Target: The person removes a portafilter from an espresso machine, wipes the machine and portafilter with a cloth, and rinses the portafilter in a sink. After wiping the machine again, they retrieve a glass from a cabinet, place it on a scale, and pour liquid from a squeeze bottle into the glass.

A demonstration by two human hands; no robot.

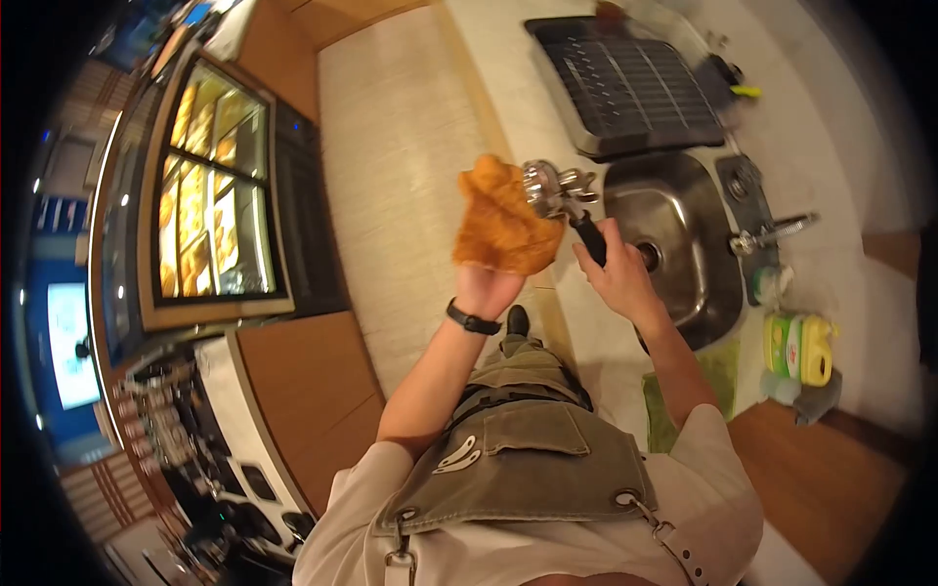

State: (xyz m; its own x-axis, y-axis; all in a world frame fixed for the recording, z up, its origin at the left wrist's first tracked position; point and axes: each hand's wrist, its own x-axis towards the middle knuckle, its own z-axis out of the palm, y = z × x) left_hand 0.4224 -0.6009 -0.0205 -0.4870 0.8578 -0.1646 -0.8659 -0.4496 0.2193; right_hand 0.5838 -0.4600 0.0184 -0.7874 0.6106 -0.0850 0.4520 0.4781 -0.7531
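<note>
Your apron point(518, 469) hangs nearest. Your right hand point(618, 275) grips the portafilter point(559, 195) by its handle above the sink point(674, 234); your left hand point(487, 288) clutches the orange cloth point(500, 220) against its basket's left side.

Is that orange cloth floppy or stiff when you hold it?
Probably floppy: the orange cloth bunches and folds over the left hand instead of standing flat. It looks light, since one hand lifts it easily. It seems soft rather than slippery, pressed against the metal coffee handle that the right hand grips.
</note>
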